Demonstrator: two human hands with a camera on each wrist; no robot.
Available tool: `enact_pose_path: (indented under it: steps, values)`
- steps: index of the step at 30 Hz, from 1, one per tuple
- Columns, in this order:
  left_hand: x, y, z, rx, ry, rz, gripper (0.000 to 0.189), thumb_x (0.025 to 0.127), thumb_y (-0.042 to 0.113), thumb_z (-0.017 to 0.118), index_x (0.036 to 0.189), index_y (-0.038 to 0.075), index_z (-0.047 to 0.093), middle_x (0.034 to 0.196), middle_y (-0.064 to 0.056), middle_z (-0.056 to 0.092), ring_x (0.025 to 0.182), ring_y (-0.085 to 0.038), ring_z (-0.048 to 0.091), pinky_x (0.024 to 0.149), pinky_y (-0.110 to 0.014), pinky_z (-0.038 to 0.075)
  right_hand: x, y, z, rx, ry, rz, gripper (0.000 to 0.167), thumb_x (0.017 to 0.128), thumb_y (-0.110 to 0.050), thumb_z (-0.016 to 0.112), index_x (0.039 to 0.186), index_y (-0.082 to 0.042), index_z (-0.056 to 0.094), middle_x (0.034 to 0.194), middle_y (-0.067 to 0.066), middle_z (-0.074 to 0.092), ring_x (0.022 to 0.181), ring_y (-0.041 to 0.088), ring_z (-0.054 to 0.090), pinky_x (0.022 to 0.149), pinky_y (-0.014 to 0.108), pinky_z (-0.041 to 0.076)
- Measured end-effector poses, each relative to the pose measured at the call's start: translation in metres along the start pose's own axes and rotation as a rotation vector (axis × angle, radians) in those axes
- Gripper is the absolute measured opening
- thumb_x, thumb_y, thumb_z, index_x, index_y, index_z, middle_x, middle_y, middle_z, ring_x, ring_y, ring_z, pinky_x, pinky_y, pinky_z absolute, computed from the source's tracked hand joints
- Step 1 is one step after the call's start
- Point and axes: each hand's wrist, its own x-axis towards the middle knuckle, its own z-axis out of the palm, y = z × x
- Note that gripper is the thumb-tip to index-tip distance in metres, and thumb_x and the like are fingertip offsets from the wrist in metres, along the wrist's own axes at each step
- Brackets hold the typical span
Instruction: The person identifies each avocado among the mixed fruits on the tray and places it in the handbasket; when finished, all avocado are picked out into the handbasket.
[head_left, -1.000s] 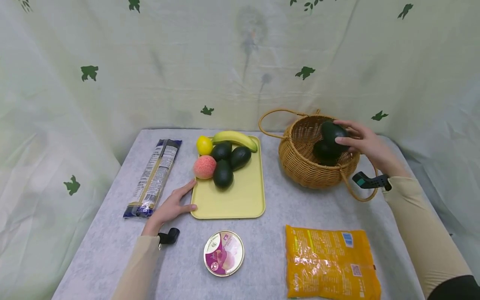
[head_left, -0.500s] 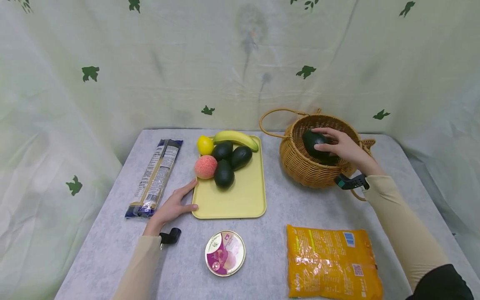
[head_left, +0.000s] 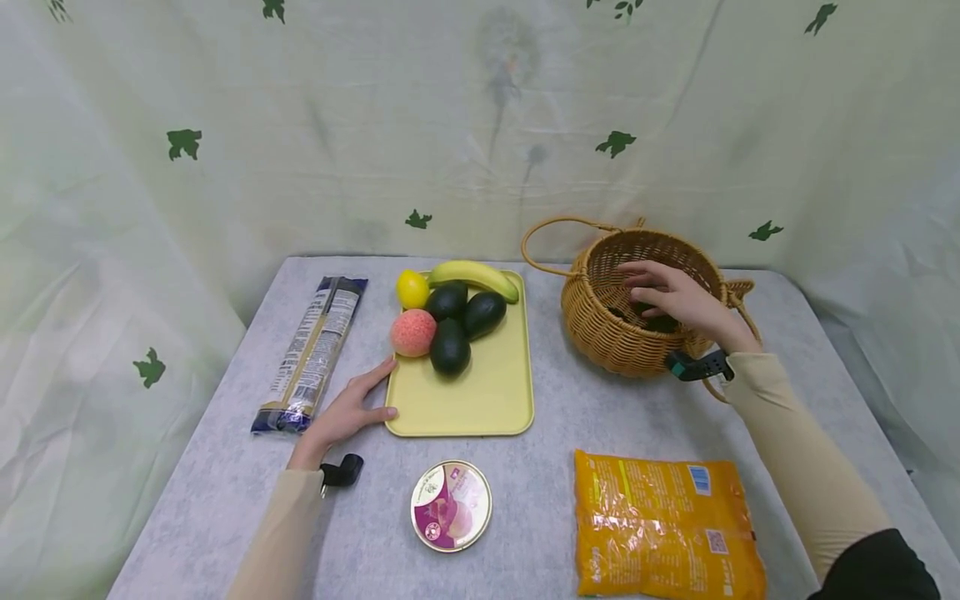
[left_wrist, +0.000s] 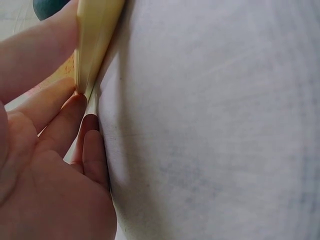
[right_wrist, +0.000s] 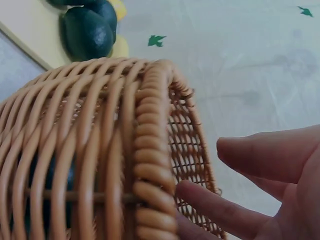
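My left hand (head_left: 341,421) rests against the left edge of a yellow tray (head_left: 461,412), thumb and fingers spread along its rim. On the tray lie a lemon (head_left: 412,289), a banana (head_left: 474,274), a rough pink round fruit (head_left: 413,333) and dark green avocados (head_left: 450,348) in a cluster. At the right, my right hand (head_left: 686,304) hovers over the mouth of a wicker basket (head_left: 611,343), fingers apart and holding nothing. Dark avocado (right_wrist: 52,185) skin shows through the weave in the right wrist view; the hand and rim hide most of the basket's contents.
A long blue-and-clear packet (head_left: 311,354) lies left of the tray. A round tin (head_left: 451,506) sits in front of it, and an orange bag (head_left: 667,525) lies at front right. Basket handles (head_left: 551,221) stick out on both sides. A curtain (head_left: 375,125) hangs behind the table.
My right hand has moved left and down into the basket's mouth and let go of the avocado, which is now inside. The left hand has stayed at the tray.
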Motion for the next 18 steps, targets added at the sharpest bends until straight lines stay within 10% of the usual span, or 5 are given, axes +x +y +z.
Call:
enact_pose_path:
  steps: [18]
  values:
    - [-0.002,0.003,0.000,-0.010,0.004,0.002,0.082,0.084,0.019,0.074,0.151,0.006,0.028,0.156,-0.015,0.021,0.141,-0.039,0.012,0.111,-0.058,0.008,0.006,-0.033,0.017,0.369,0.055,-0.117,0.048,0.102,-0.022,0.048,0.145,-0.006,0.035,0.142,0.018,0.039,0.120,0.033,0.050,0.094,0.039,0.047]
